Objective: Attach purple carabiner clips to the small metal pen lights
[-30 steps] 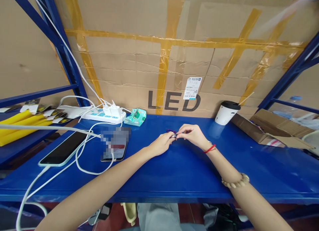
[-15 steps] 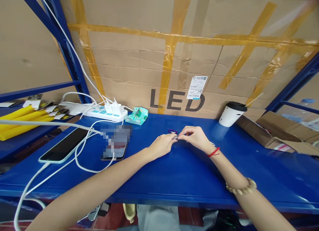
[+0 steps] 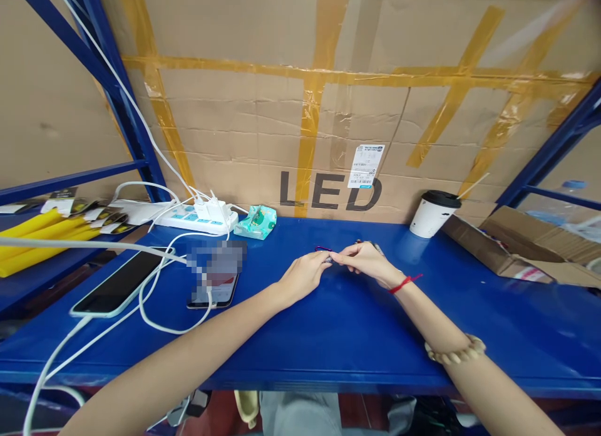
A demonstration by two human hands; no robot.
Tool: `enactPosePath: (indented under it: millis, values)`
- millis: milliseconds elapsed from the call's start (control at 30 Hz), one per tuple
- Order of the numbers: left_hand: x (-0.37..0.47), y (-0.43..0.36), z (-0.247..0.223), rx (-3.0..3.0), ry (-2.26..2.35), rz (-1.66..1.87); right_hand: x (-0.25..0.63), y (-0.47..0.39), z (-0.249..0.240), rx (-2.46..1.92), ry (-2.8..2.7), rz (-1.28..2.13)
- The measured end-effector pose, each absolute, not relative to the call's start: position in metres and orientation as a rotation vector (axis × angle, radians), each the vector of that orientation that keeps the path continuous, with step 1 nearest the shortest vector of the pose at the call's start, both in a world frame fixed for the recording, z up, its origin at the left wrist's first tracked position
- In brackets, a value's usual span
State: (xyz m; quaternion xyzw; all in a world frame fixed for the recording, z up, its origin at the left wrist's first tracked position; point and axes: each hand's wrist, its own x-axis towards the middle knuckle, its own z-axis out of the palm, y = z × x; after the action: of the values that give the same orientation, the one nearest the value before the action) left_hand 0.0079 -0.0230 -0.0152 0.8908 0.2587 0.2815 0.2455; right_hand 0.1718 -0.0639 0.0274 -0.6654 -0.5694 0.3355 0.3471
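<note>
My left hand (image 3: 304,274) is closed in a pinch on a small silvery-grey piece (image 3: 328,259), too small to make out. Opposite it, the thumb and fingertips of my right hand (image 3: 365,259) are pressed together at the same piece, the hand turned palm down. Just behind my left fingertips lies a purple-red loop (image 3: 323,248), shaped like a small carabiner and partly covered by the fingers. A small pale object (image 3: 378,249) shows at the far side of my right hand, mostly hidden.
Left on the blue table (image 3: 328,342) are two phones, one dark-screened (image 3: 123,282), one blurred (image 3: 220,289), with white cables, a power strip (image 3: 188,220) and a green packet (image 3: 256,222). At right stand a lidded cup (image 3: 429,215) and an open carton (image 3: 502,251). Cardboard (image 3: 253,135) closes the back.
My right hand has rolled over, its fingers bunching nearer the piece, and the pale object has shifted to its far side. My left hand stays nearly where it was. The view shifts slightly.
</note>
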Motion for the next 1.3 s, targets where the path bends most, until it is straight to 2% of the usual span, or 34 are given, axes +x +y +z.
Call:
enactPosePath:
  millis: [333, 633, 933, 1100, 1300]
  values:
    - [0.011, -0.024, -0.011, 2.367, 0.740, 0.766, 0.179, -0.058, 0.020, -1.623, -1.419, 0.984]
    - [0.011, -0.022, -0.013, 2.331, 0.749, 0.775, 0.183, -0.055, 0.016, -1.604, -1.435, 0.963]
    - [0.014, -0.014, -0.021, 2.209, 0.786, 0.928, 0.189, -0.049, 0.007, -1.569, -1.397, 0.862]
    - [0.013, -0.011, -0.023, 2.146, 0.857, 0.969, 0.192, -0.049, 0.007, -1.636, -1.568, 0.799]
    - [0.012, -0.015, -0.019, 2.124, 0.878, 0.911, 0.191, -0.055, 0.012, -1.758, -1.737, 0.906]
